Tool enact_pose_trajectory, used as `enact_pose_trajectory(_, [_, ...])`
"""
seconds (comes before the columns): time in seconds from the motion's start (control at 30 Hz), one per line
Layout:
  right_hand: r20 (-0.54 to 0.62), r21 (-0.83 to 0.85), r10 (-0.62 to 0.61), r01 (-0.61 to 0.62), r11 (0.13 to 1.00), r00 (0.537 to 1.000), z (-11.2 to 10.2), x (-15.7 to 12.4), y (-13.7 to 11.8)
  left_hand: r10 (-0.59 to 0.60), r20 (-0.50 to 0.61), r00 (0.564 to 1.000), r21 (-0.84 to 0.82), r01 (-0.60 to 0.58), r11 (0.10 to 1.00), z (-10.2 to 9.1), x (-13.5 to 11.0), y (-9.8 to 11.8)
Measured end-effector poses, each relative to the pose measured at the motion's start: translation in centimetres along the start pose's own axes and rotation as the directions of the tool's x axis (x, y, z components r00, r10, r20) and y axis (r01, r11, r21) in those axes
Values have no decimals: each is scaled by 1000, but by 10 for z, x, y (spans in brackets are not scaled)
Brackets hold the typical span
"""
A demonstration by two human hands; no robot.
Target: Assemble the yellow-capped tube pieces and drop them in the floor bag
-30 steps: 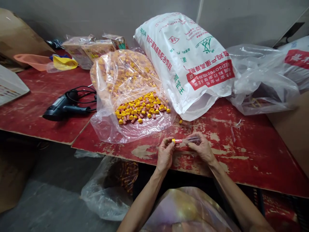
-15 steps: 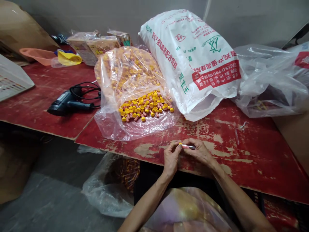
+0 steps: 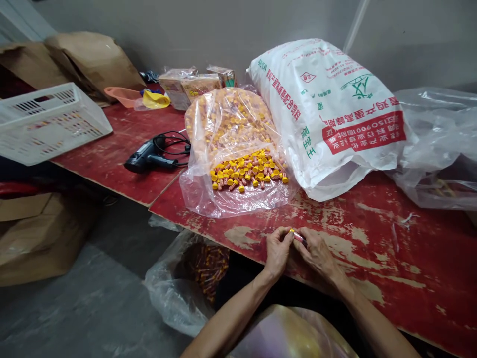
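Between my two hands, just over the front edge of the worn red table [image 3: 387, 238], is a small tube with a yellow cap [image 3: 299, 237]. My left hand [image 3: 278, 252] pinches it at the yellow end. My right hand [image 3: 319, 252] is closed round the other, dark end, its fingers partly hiding it. Beyond them lies a clear plastic bag [image 3: 201, 201] on the table, its mouth towards me. Many small yellow caps with red patterned stems [image 3: 246, 171] spill forward inside it.
A large white printed sack [image 3: 335, 114] leans right of the bag, beside clear plastic sheeting [image 3: 439, 129]. To the left are a heat gun [image 3: 149, 155], a white crate [image 3: 55, 127] and an orange scoop [image 3: 121, 96]. Below the edge hangs an open bag of similar pieces [image 3: 160, 283].
The view has swung left, so things sit further right and more of the crate and cartons shows. Both hands still hold the tube, which now tilts more.
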State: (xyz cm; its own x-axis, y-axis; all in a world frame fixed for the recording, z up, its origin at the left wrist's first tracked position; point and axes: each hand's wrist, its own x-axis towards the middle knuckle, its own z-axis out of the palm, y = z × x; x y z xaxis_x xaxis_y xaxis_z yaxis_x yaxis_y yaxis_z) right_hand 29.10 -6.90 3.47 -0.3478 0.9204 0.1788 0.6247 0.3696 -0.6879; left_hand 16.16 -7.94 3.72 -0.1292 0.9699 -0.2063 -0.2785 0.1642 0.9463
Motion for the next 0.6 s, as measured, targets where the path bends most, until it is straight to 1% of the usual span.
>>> enact_pose_trajectory(0.03, [-2,-23,-5,5,1000,1000,1,3,3,23,32,999,54,-24,998,-2,6,1])
enact_pose_trajectory(0.07, [-2,-54,-11,11,998,1000,1,7,5,65,72,995,129,-74,989,-5,13,4])
enact_pose_trajectory(0.1, [-4,-99,-14,14,995,1000,2,11,7,128,98,987,218,-146,965,-10,22,8])
enact_pose_trajectory(0.13, [-14,-163,-12,9,987,1000,1,16,10,206,100,973,316,-227,921,-16,32,12])
enact_pose_trajectory(0.17, [-28,-240,-7,0,971,1000,1,21,12,295,72,953,419,-297,858,-24,43,18])
enact_pose_trajectory(0.2, [-42,-323,0,-13,946,999,-1,26,15,388,18,922,527,-338,780,-33,56,24])
enact_pose_trajectory(0.23, [-55,-398,8,-29,917,998,-3,30,17,472,-46,880,633,-340,695,-43,69,30])
enact_pose_trajectory(0.27, [-68,-452,11,-41,891,998,-5,33,20,537,-95,838,741,-301,600,-53,83,36])
enact_pose_trajectory(0.3, [-81,-478,6,-44,878,997,-8,36,24,581,-118,805,833,-238,499,-62,97,41])
enact_pose_trajectory(0.33, [-95,-474,-11,-35,880,995,-12,38,28,600,-110,792,905,-169,390,-71,111,46])
enact_pose_trajectory(0.37, [-121,-449,-32,-26,893,992,-16,39,33,602,-86,794,954,-108,279,-79,124,49])
enact_pose_trajectory(0.4, [-172,-412,-50,-26,911,984,-21,41,39,586,-52,809,982,-64,176,-85,135,52])
enact_pose_trajectory(0.43, [-244,-373,-59,-38,927,968,-27,44,46,560,-19,828,995,-37,88,-90,144,53])
enact_pose_trajectory(0.47, [-326,-344,-53,-67,937,944,-35,48,54,534,6,846,1000,-22,23,-94,151,54])
enact_pose_trajectory(0.5, [-407,-329,-32,-114,938,913,-43,55,63,514,21,858,1000,-15,-16,-96,156,55])
enact_pose_trajectory(0.53, [-472,-328,-5,-170,929,882,-53,64,72,505,19,863,1000,-7,-26,-98,158,55])
enact_pose_trajectory(0.57, [-514,-335,25,-227,915,858,-62,76,81,508,8,862,1000,-3,-11,-98,159,56])
enact_pose_trajectory(0.6, [-523,-341,57,-270,900,850,-71,91,89,522,-11,853,1000,-4,29,-98,157,55])
